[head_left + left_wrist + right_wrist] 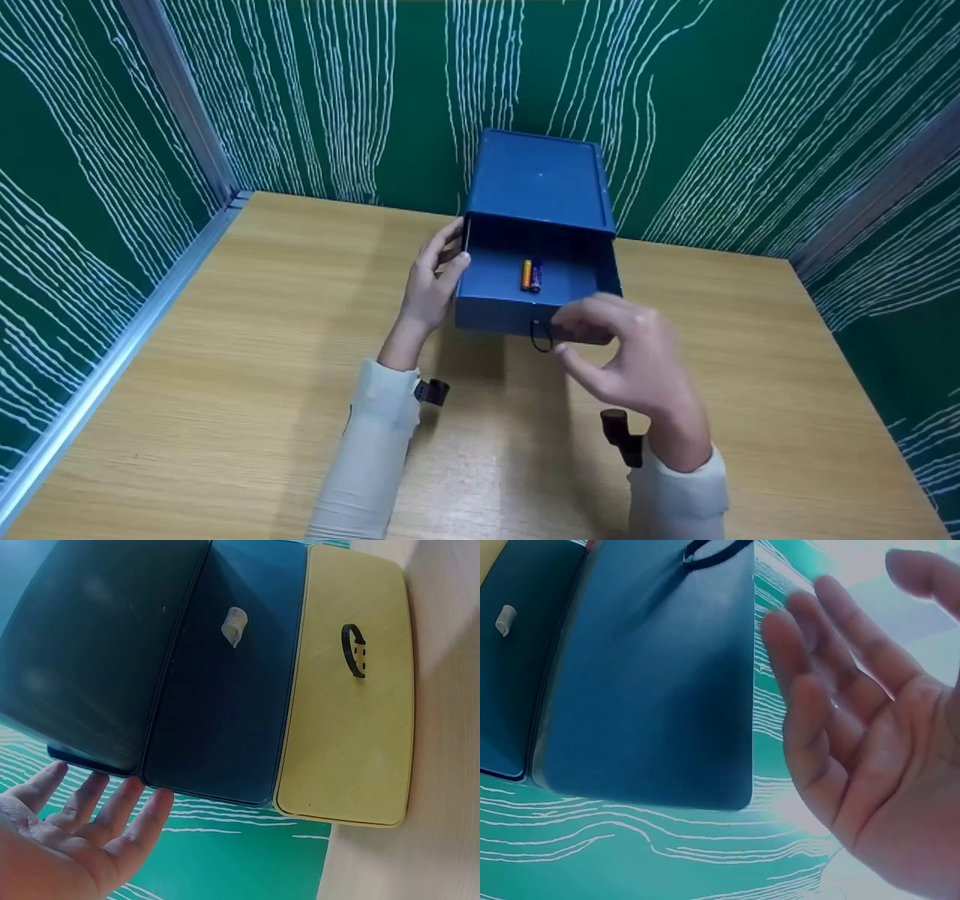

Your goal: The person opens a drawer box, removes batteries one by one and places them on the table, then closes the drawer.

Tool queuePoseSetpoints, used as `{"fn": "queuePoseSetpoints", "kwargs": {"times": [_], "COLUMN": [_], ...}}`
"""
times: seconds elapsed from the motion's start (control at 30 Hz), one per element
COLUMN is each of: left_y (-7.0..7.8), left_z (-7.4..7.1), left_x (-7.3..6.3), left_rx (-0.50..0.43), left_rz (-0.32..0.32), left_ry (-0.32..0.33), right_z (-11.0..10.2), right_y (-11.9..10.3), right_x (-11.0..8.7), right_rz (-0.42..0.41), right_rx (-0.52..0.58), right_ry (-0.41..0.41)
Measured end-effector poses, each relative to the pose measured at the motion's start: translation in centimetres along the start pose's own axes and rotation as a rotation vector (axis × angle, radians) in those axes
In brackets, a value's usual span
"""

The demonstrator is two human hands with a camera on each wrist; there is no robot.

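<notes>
A blue top drawer [495, 315] stands pulled out of a blue drawer cabinet [540, 180]. On the drawer's floor an orange battery [526, 275] and a dark purple battery [536, 276] lie side by side. My left hand [433, 289] is at the cabinet's left side; its fingers look straight, with the tips against the edge in the left wrist view. A black loop handle [541, 336] hangs from the drawer front. Just right of that loop is my right hand [637, 352], fingers loosely bent, thumb apart, nothing held.
Below the top drawer are a blue middle drawer [225, 705] with a whitish pull tab [235, 625] and a yellow bottom drawer [345, 742] with a black handle [352, 651]. The cabinet stands on a wooden table [247, 337], before green walls [420, 97] with white lines.
</notes>
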State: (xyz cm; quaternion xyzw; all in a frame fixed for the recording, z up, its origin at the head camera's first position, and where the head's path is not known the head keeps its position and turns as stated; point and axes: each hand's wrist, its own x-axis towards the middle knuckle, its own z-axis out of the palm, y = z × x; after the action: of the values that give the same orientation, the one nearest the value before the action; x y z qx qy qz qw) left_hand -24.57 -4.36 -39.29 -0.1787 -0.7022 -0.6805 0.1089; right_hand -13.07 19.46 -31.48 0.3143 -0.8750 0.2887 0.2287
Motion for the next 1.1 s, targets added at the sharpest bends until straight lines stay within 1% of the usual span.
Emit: {"fn": "queuePoseSetpoints", "kwargs": {"times": [0.07, 0.13, 0.27, 0.4, 0.57, 0.77, 0.83, 0.93, 1.1], "left_y": [0.0, -0.1, 0.0, 0.1, 0.0, -0.2, -0.2, -0.3, -0.2], "left_z": [0.1, 0.2, 0.2, 0.2, 0.2, 0.1, 0.2, 0.2, 0.1], "left_x": [0.1, 0.1, 0.2, 0.3, 0.1, -0.1, -0.1, 0.0, 0.1], "left_rx": [-0.009, 0.004, 0.019, 0.028, 0.024, 0.018, 0.017, 0.02, 0.032], "left_rz": [0.004, -0.005, -0.022, -0.021, -0.029, -0.035, -0.037, -0.028, -0.014], "left_ry": [-0.001, 0.004, 0.005, 0.008, 0.018, 0.028, 0.024, 0.018, 0.013], "right_z": [-0.3, -0.6, -0.7, -0.7, -0.4, 0.4, 0.7, 1.2, 1.8], "right_y": [0.5, 1.0, 2.3, 3.7, 4.9, 5.7, 5.9, 6.1, 6.3], "right_x": [0.1, 0.3, 1.3, 2.9, 4.9, 6.8, 7.3, 7.8, 8.5], "right_rz": [-0.015, -0.003, 0.045, 0.102, 0.173, 0.218, 0.232, 0.247, 0.279], "right_rx": [0.022, 0.019, 0.018, 0.049, 0.031, 0.008, -0.012, -0.063, -0.206], "right_ry": [0.034, 0.044, 0.024, -0.026, -0.138, -0.335, -0.387, -0.43, -0.483]}}
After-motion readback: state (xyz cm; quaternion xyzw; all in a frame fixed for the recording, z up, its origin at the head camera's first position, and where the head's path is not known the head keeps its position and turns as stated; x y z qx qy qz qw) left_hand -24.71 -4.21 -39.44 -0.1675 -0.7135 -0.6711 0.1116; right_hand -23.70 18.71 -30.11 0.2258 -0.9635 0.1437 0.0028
